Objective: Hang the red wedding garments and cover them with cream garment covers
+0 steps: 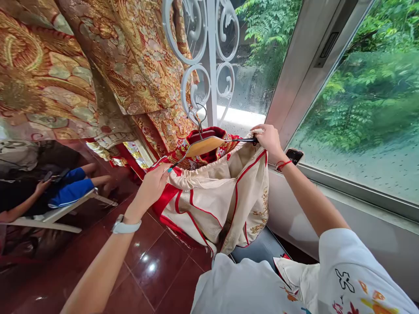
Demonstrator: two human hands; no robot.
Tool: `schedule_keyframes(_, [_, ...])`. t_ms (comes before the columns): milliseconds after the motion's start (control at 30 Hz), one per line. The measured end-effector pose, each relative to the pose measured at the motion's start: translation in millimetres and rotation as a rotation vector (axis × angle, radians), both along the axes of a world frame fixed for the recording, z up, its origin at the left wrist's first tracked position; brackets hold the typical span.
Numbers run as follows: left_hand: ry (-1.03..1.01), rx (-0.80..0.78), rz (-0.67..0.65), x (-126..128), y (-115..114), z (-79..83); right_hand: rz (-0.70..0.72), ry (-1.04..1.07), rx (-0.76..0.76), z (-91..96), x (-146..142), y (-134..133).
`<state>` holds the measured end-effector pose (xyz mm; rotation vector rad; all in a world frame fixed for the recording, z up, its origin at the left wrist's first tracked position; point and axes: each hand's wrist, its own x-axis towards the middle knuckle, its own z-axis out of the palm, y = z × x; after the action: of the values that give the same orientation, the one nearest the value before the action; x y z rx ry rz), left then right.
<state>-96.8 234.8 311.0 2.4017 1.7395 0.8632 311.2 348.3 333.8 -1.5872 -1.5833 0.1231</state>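
Pinching the hanger (pixel 205 146) near its left end with the left hand (pixel 153 185), exact contact with cloth being hard to tell; possibly risking a slip there from pulling too hard on the gathered waistband (pixel 196 178). Mid-frame, not making out any clear support for the hook (pixel 200 122); maybe risking unhooking from tugging down or twisting, or snagging on the red embroidered garment (pixel 178 155) just behind from rubbing against raised stitching. Toward the right, clamping bunched waistband cloth by the hanger's black tip with the right hand (pixel 267 140); perhaps risking bumping the phone (pixel 294 156) by the window (pixel 347 131) from swinging the wrist outward. For placement, left to right again: holding hands apart, at opposite ends of the hanger; showing red cloth just below the left hand, owner unclear; draping the cream garment (pixel 209 205) between and below both hands, sagging open along the waistband, falling in front of the red embroidered garment, then rising at its top right corner into the right hand's grip.
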Motion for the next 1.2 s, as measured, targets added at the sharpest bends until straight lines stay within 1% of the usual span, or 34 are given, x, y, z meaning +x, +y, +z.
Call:
schedule_keyframes(67, [-0.066, 0.028, 0.048, 3, -1, -0.7, 0.126, 0.045, -0.036, 1.7, 4, -4])
schedule_keyframes(200, [-0.164, 0.075, 0.146, 6, -3, 3.9, 0.466, 0.145, -0.054, 0.6, 15, -25])
schedule_keyframes(233, [-0.182, 0.096, 0.169, 5, -4, 6.7, 0.531, 0.134, -0.069, -0.7, 17, -30])
schedule_keyframes(300, [-0.203, 0.124, 0.197, 3, -5, 13.7, 0.593, 0.067, -0.084, -4.0, 20, -37])
schedule_keyframes(400, [-0.219, 0.141, 0.194, 2, -4, 26.8, 0.593, -0.084, -0.038, -9.4, 20, -39])
schedule_keyframes(500, [-0.261, 0.208, 0.167, 6, -2, 41.1, 0.578, -0.202, 0.031, -13.6, 17, -34])
schedule_keyframes(600, [-0.263, 0.271, 0.145, 14, 0, 53.5, 0.555, -0.267, 0.063, -16.3, 13, -30])
schedule_keyframes(700, [-0.212, 0.262, 0.126, 22, 0, 59.0, 0.559, -0.311, 0.054, -18.1, 11, -28])
schedule_keyframes(800, [-0.189, 0.245, 0.116, 26, -1, 52.6, 0.571, -0.333, 0.051, -17.9, 9, -28])
schedule_keyframes(933, [0.036, 0.093, 0.045, 22, -2, 29.9, 0.569, -0.375, 0.05, -13.3, 6, -29])
schedule_keyframes(967, [0.074, 0.099, 0.044, 21, -2, 24.0, 0.561, -0.385, 0.052, -12.0, 6, -29])
schedule_keyframes(1033, [0.08, 0.198, 0.074, 25, -3, 14.6, 0.54, -0.391, 0.053, -10.2, 5, -29])
schedule_keyframes(1067, [0.067, 0.271, 0.082, 31, -3, 11.7, 0.53, -0.39, 0.051, -9.7, 4, -29])
schedule_keyframes(1100, [0.065, 0.338, 0.061, 41, -3, 10.2, 0.52, -0.39, 0.047, -9.6, 4, -29])
schedule_keyframes(1133, [0.083, 0.389, 0.004, 55, -1, 10.1, 0.512, -0.39, 0.044, -9.8, 3, -30])
schedule_keyframes(1200, [0.178, 0.426, -0.188, 92, 5, 13.6, 0.505, -0.388, 0.037, -10.2, 2, -30])
